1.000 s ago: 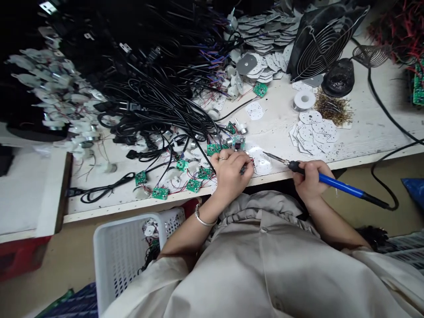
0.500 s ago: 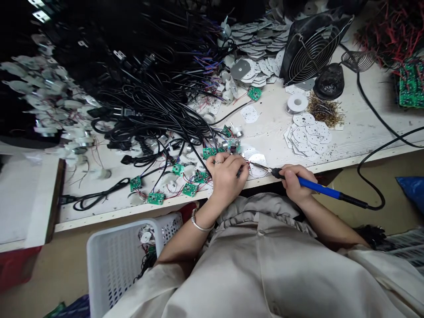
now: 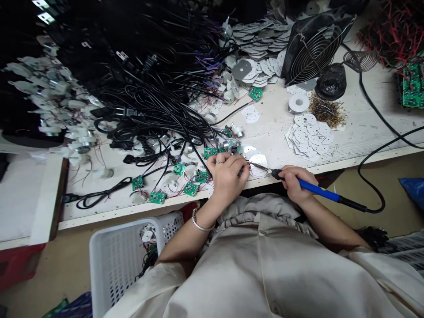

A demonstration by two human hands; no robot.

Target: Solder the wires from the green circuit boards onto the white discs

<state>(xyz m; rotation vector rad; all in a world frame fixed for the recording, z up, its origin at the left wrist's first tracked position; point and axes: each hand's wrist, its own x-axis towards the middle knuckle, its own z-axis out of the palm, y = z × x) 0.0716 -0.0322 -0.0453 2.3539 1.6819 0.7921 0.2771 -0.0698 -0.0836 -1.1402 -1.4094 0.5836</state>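
My right hand [image 3: 298,180] grips a soldering iron [image 3: 319,191] by its blue handle, with the tip pointing left toward my left hand's fingertips. My left hand [image 3: 229,173] is closed, its fingers curled at the bench's front edge over a small dark part and thin wires, mostly hidden. A black cable [image 3: 198,155] runs down to this hand. Under the iron's tip lie white perforated plates [image 3: 259,165]. Just beyond my left knuckles sits a circuit board [image 3: 234,146]. Several green circuit boards [image 3: 191,189] with wires and pale motors lie left of the hand.
A heap of black power cords [image 3: 155,104] covers the bench's left side. At the back stand a fan [image 3: 311,51] and stacked plates [image 3: 260,39]. A solder spool [image 3: 298,104] and more white plates [image 3: 309,134] lie right. A white basket [image 3: 124,227] stands below the edge.
The view has shifted slightly, so the bench appears a little further right. Both hands and the soldering iron keep nearly the same pose, with the tip still by my left fingertips.
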